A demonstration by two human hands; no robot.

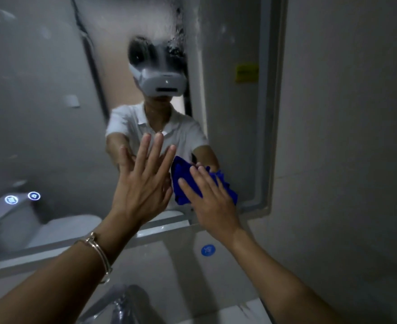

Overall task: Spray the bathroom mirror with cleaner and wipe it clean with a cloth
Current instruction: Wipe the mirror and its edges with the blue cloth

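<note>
The bathroom mirror (41, 101) fills the left and middle of the head view, with a foggy patch of cleaner streaks near its top centre. My right hand (210, 202) presses a crumpled blue cloth (183, 181) flat against the glass near the mirror's lower right corner. My left hand (141, 181) lies flat on the mirror just left of the cloth, fingers spread and holding nothing; a thin bracelet circles its wrist. No spray bottle is in sight. My reflection in a white shirt shows behind both hands.
A grey wall (344, 113) stands right of the mirror frame. Below are a ledge with a round blue sticker (208, 250), a chrome faucet (122, 305) and the sink edge. Two lit touch icons (22, 198) glow low on the mirror's left.
</note>
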